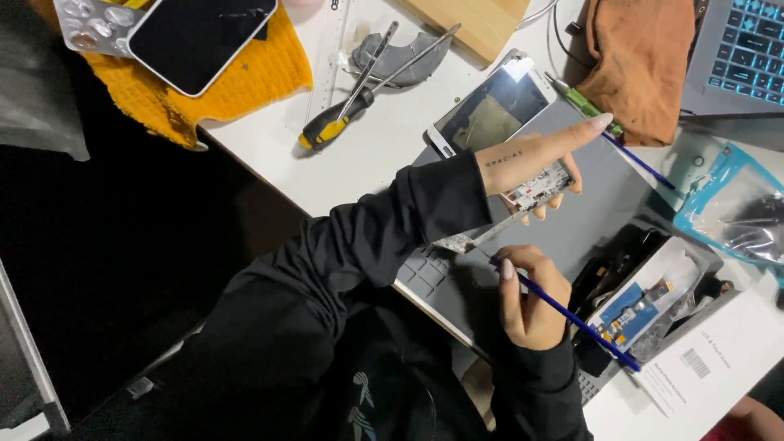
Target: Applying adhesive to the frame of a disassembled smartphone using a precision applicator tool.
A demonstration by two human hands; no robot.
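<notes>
My left hand point(535, 159) grips a small opened phone body point(541, 188), its circuit side toward me, over a grey work mat point(608, 204); the index finger sticks out straight. A thin strip point(469, 240) hangs from the phone's lower end. My right hand point(527, 298) is closed on a thin blue tool point(576, 320) whose tip meets that strip. A white phone point(490, 110) with a dark screen lies flat just beyond my left hand.
On the white table lie a yellow-handled screwdriver point(331, 122), tweezers point(371, 61), a ruler point(327, 61), a wooden board point(478, 20), a brown cloth point(641, 61) and a laptop point(739, 53). A dark phone point(200, 37) rests on a yellow cloth point(245, 82). Parts bags point(735, 204) and a box point(649, 302) sit at right.
</notes>
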